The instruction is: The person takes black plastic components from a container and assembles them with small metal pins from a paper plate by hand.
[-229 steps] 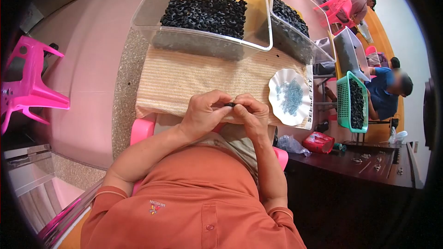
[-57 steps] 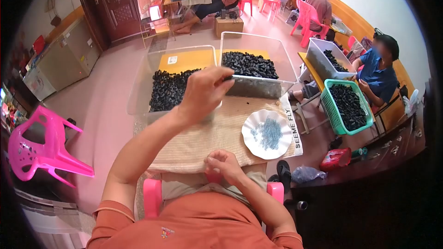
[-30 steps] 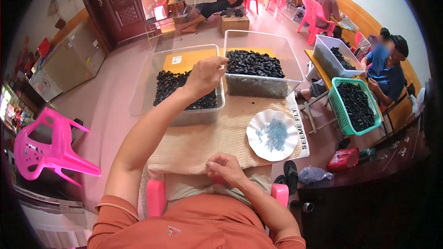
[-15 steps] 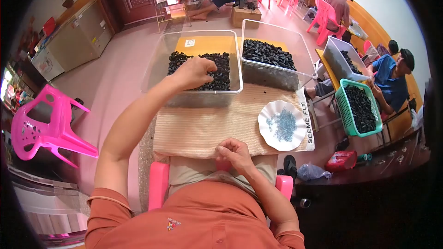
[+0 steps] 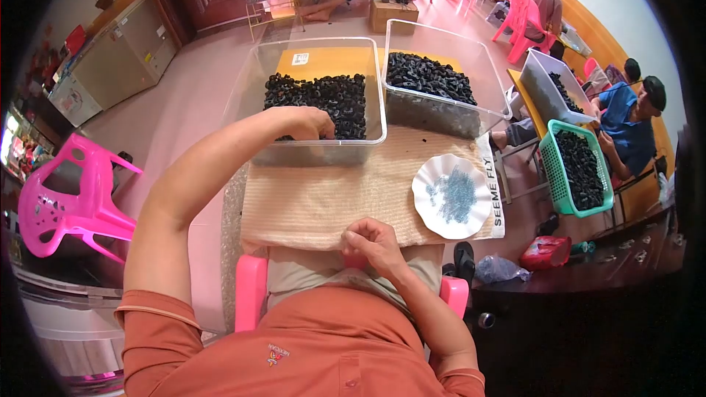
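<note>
My left hand (image 5: 310,124) reaches over the near wall of the left clear plastic bin (image 5: 383,114), its fingers curled down at the small black parts (image 5: 316,94) inside. The fingertips are hidden, so what they hold, if anything, does not show. Close to my lap, in front of the table edge, my right hand (image 5: 371,242) is closed with thumb and fingers together; anything in it is too small or hidden to name. To the right, a white scalloped plate (image 5: 426,213) carries a pile of tiny bluish clear pieces (image 5: 457,197).
A second clear bin (image 5: 441,119) of black parts stands beside the first on the towel-covered table (image 5: 316,202). At right, a person in blue (image 5: 632,121) sits by a green basket (image 5: 548,165) and another bin (image 5: 540,92). A pink chair (image 5: 77,202) stands at left.
My left hand has moved down and nearer, from above the parts to the near side of the left bin. My right hand keeps its place. The view has shifted slightly.
</note>
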`<action>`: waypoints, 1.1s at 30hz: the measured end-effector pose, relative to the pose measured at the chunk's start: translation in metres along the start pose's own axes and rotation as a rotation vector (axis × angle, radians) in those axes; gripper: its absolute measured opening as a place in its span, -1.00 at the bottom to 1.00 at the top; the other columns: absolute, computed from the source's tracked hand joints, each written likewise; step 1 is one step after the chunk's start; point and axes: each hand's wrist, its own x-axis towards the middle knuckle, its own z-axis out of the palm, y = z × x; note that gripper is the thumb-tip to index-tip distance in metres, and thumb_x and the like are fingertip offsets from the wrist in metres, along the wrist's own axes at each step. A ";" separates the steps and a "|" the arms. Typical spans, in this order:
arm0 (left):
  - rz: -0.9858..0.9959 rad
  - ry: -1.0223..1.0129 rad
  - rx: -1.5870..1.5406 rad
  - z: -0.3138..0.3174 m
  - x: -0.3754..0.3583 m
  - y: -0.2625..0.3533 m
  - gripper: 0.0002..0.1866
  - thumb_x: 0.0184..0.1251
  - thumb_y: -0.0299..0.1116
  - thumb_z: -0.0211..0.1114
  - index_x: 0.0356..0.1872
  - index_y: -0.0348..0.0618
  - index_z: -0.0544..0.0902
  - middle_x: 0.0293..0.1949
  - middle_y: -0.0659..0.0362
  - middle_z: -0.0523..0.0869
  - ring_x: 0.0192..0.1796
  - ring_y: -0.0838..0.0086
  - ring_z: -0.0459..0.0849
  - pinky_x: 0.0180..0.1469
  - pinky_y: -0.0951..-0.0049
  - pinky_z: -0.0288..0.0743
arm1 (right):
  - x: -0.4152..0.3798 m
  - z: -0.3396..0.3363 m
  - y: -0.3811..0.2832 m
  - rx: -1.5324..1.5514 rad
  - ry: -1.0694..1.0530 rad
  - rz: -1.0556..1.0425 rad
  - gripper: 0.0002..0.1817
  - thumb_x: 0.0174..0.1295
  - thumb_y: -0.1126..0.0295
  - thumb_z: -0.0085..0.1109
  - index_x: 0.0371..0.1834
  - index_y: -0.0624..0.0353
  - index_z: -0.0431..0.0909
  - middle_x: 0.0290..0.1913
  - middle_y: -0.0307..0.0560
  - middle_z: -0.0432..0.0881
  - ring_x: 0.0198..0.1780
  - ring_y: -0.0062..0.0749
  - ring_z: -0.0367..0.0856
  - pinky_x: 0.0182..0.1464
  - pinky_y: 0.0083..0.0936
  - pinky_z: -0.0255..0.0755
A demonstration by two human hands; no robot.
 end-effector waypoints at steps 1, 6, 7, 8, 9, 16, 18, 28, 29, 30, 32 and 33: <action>0.002 -0.013 0.008 -0.003 -0.003 0.001 -0.36 0.07 -0.13 0.54 0.23 -0.10 0.68 0.10 -0.01 0.78 0.19 0.10 0.71 0.19 0.16 0.58 | 0.000 0.001 -0.002 0.001 0.003 0.007 -0.87 0.46 0.46 0.25 -0.10 0.32 0.60 -0.27 -0.11 0.72 -0.30 -0.54 0.68 -0.21 -0.59 0.56; 0.088 0.167 -0.069 -0.003 0.006 -0.019 -0.43 0.13 -0.08 0.53 0.11 -0.21 0.71 0.00 -0.05 0.78 0.11 0.08 0.73 0.14 0.15 0.58 | 0.000 0.001 -0.004 -0.018 0.011 0.043 -0.88 0.46 0.47 0.24 -0.11 0.32 0.60 -0.27 -0.11 0.72 -0.30 -0.54 0.68 -0.21 -0.58 0.56; 0.095 0.252 -0.063 -0.004 0.008 -0.019 -0.42 0.15 -0.07 0.53 0.11 -0.24 0.70 0.00 -0.06 0.77 0.11 0.07 0.72 0.15 0.16 0.58 | 0.000 0.002 -0.004 -0.021 0.021 0.061 -0.89 0.46 0.47 0.23 -0.11 0.32 0.60 -0.27 -0.11 0.72 -0.29 -0.54 0.67 -0.20 -0.58 0.57; 0.103 0.338 -0.057 -0.005 0.011 -0.018 -0.41 0.16 -0.06 0.52 0.11 -0.26 0.69 0.01 -0.06 0.76 0.11 0.07 0.72 0.15 0.16 0.58 | 0.000 0.002 -0.003 -0.007 0.012 0.052 -0.89 0.46 0.48 0.23 -0.11 0.32 0.59 -0.27 -0.11 0.72 -0.29 -0.54 0.67 -0.20 -0.57 0.57; 0.128 0.429 -0.036 -0.005 0.015 -0.019 -0.42 0.19 -0.06 0.51 0.12 -0.25 0.67 0.02 -0.06 0.74 0.14 0.06 0.69 0.18 0.15 0.56 | 0.000 0.002 -0.001 0.006 0.004 0.042 -0.90 0.46 0.48 0.22 -0.11 0.32 0.59 -0.27 -0.11 0.72 -0.28 -0.54 0.67 -0.20 -0.57 0.57; 0.277 0.848 0.090 -0.017 0.074 -0.019 -0.41 0.29 0.04 0.43 0.16 -0.21 0.63 0.10 -0.06 0.67 0.24 0.02 0.60 0.31 0.11 0.48 | 0.001 -0.001 0.003 0.024 -0.025 0.029 -0.92 0.44 0.52 0.22 -0.11 0.33 0.59 -0.23 -0.09 0.71 -0.26 -0.53 0.66 -0.17 -0.55 0.60; 0.268 0.805 0.083 -0.013 0.088 -0.022 -0.41 0.36 0.02 0.38 0.22 -0.22 0.57 0.15 -0.07 0.64 0.28 0.01 0.56 0.36 0.12 0.44 | 0.001 -0.002 0.006 0.023 -0.019 0.049 -0.90 0.44 0.50 0.24 -0.11 0.33 0.60 -0.20 -0.10 0.71 -0.25 -0.52 0.68 -0.15 -0.55 0.62; 0.298 0.626 0.028 0.021 0.076 -0.024 -0.40 0.45 0.05 0.27 0.36 -0.08 0.48 0.23 -0.03 0.55 0.28 0.03 0.51 0.37 0.11 0.43 | 0.001 -0.003 0.008 0.008 -0.042 0.075 -0.88 0.45 0.48 0.26 -0.08 0.32 0.62 -0.18 -0.12 0.72 -0.22 -0.52 0.69 -0.14 -0.56 0.65; 0.281 0.642 0.029 0.023 0.073 -0.021 -0.42 0.45 0.06 0.27 0.32 -0.08 0.51 0.23 -0.02 0.56 0.25 0.05 0.53 0.33 0.12 0.45 | 0.001 -0.003 0.008 0.003 -0.039 0.084 -0.87 0.45 0.48 0.26 -0.08 0.32 0.62 -0.18 -0.12 0.72 -0.22 -0.51 0.70 -0.14 -0.56 0.65; 0.294 0.662 0.056 0.023 0.074 -0.020 -0.44 0.45 0.05 0.28 0.29 -0.10 0.52 0.20 -0.01 0.56 0.22 0.06 0.54 0.31 0.13 0.45 | 0.001 -0.003 0.008 -0.003 -0.036 0.093 -0.87 0.45 0.47 0.26 -0.08 0.33 0.62 -0.17 -0.11 0.72 -0.22 -0.51 0.70 -0.13 -0.56 0.65; 0.317 0.704 0.111 0.023 0.075 -0.019 -0.48 0.45 0.02 0.30 0.24 -0.13 0.54 0.13 0.01 0.57 0.16 0.09 0.55 0.28 0.15 0.46 | 0.000 -0.001 0.003 -0.014 -0.032 0.114 -0.86 0.45 0.47 0.26 -0.07 0.33 0.62 -0.17 -0.10 0.73 -0.22 -0.52 0.69 -0.13 -0.57 0.63; 0.317 0.700 0.122 0.023 0.076 -0.019 -0.50 0.44 0.00 0.31 0.21 -0.12 0.54 0.11 0.02 0.57 0.14 0.09 0.55 0.26 0.15 0.47 | 0.000 -0.001 0.001 -0.020 -0.030 0.124 -0.86 0.45 0.47 0.26 -0.07 0.33 0.62 -0.16 -0.09 0.73 -0.22 -0.52 0.69 -0.13 -0.57 0.63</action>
